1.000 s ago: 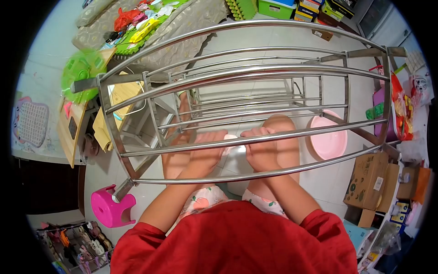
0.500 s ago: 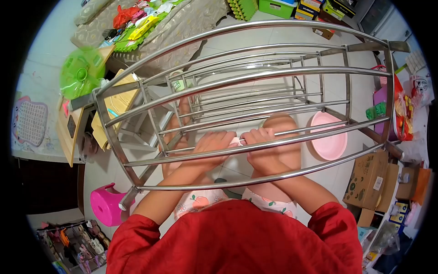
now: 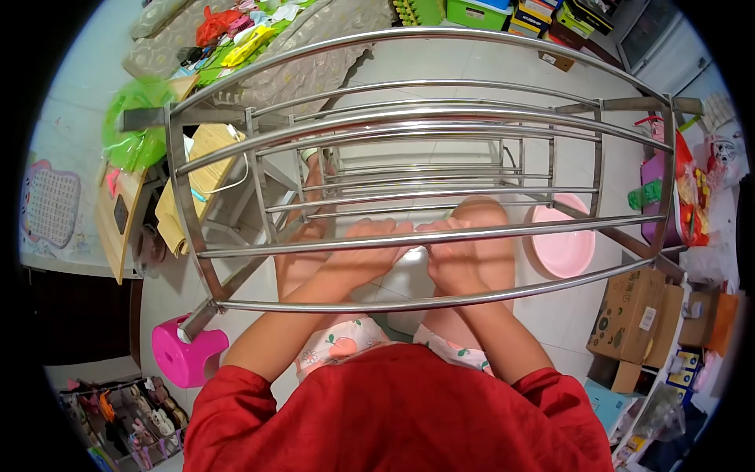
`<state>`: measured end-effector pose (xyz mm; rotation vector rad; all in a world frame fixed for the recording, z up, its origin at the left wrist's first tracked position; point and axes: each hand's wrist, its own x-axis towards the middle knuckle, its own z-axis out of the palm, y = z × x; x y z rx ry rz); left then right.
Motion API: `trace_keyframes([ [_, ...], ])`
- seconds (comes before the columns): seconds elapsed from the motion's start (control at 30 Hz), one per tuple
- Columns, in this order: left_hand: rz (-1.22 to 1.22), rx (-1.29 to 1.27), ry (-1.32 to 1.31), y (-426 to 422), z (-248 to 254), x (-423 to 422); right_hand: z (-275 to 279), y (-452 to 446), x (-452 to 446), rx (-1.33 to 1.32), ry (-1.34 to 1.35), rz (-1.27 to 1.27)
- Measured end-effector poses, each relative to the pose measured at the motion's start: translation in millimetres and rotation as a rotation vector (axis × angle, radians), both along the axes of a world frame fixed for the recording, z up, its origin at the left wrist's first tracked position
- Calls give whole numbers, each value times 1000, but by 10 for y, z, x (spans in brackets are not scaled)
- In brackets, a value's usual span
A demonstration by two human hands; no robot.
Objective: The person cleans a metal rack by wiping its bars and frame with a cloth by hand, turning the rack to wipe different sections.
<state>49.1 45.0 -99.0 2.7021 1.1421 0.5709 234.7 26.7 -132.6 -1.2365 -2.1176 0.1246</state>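
Observation:
A metal rack [image 3: 440, 229] with several curved bars stands in front of me, between my head and my hands. Behind its near bars, my left hand [image 3: 373, 242] has its fingers curled, close to my right hand [image 3: 452, 250], whose fingers are curled too. A small piece of white material [image 3: 413, 253] shows between the two hands. Bars partly cover both hands, so I cannot make out whether they also grip a bar of the rack.
A pink basin [image 3: 563, 241] sits on the floor to the right, near cardboard boxes [image 3: 627, 315]. On the left are a magenta stool [image 3: 185, 352], a wooden board [image 3: 122, 224] and a green fan [image 3: 138, 126]. Shoe boxes [image 3: 528, 21] stand at the back.
The rack's top has tilted: its near bars sit higher in view than half a second ago. Both hands have stayed close together, with the left one slightly nearer the right.

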Motion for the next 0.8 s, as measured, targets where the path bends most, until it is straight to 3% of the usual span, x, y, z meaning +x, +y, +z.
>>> trace_keyframes([
  [0.2,4,161,100,-2,-53,-71,25,5,8,-49,41,15],
  [0.5,63,-58,171,-63,274,-246,-14,20,-2,-9,40,1],
  [0.57,125,237,300,-121,309,-246,13,10,13,-70,-26,-3],
  [0.6,126,236,301,-155,371,-223,12,6,14,-71,-25,-1],
  [0.67,213,39,250,-218,495,-133,16,11,11,-52,-13,2],
  [0.8,225,-85,151,-202,171,-84,100,7,20,-118,-79,-2],
])
